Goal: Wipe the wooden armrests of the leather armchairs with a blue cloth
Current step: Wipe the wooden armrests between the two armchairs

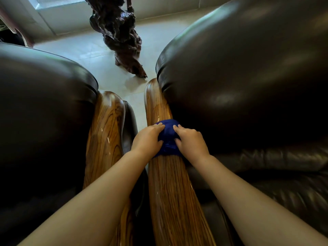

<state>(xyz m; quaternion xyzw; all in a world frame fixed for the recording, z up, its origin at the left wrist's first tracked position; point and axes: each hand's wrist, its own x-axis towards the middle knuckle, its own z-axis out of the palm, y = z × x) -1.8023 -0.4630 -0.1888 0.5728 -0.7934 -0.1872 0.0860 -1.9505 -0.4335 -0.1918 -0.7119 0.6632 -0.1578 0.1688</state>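
A blue cloth (167, 137) is draped over the glossy wooden armrest (170, 189) of the right dark leather armchair (248, 77), about halfway along its length. My left hand (148, 140) presses on the cloth's left side and my right hand (191, 142) on its right side, fingers pointing forward. Both hands pin the cloth to the wood. A second wooden armrest (106, 132) belongs to the left leather armchair (40, 96) and runs parallel, nothing on it.
A narrow gap with pale tiled floor (113, 68) separates the two chairs. A dark gnarled wood sculpture (122, 36) stands on the floor beyond the armrests. A light wall base runs along the back.
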